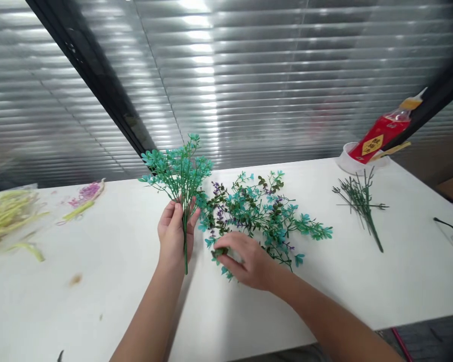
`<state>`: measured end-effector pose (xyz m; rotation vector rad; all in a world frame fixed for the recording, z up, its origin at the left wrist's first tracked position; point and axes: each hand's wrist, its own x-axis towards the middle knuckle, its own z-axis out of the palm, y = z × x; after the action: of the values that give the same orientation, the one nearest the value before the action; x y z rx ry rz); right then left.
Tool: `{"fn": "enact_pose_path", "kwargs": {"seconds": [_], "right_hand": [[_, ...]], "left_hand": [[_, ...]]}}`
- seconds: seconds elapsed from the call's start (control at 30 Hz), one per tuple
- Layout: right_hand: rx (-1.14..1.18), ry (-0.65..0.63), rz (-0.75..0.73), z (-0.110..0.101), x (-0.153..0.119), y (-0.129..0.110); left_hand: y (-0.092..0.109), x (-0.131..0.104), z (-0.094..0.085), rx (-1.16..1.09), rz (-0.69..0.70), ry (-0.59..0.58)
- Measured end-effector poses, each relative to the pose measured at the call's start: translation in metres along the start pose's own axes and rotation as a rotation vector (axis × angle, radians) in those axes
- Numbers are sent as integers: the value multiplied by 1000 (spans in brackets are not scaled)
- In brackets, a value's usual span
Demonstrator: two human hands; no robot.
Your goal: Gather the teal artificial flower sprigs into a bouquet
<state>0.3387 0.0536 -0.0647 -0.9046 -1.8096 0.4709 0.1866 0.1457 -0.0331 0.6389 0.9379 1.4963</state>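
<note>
Right hand, its arm across the table's front edge, pinched dark leaves; left hand clasped a bunch, best steadied by its stem.

Yellow strands run off the left edge; a black cable leaves at right. The right hand partly hides a dark green piece.

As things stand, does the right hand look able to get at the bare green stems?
Probably yes: nothing tall stands between the right hand and the bare green stems, only low sprigs and tabletop, though its fingers seem to pinch dark leaves.
</note>
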Motion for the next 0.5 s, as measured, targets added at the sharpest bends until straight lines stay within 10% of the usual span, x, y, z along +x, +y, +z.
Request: {"fn": "enact_pose_path", "kwargs": {"seconds": [0.2,0.5], "right_hand": [[512,211,594,-11,8,-3],[651,393,736,-28,15,7]], "left_hand": [[-3,-6,1,44,-63,-82],[-8,-17,6,87,-112,-254]]}}
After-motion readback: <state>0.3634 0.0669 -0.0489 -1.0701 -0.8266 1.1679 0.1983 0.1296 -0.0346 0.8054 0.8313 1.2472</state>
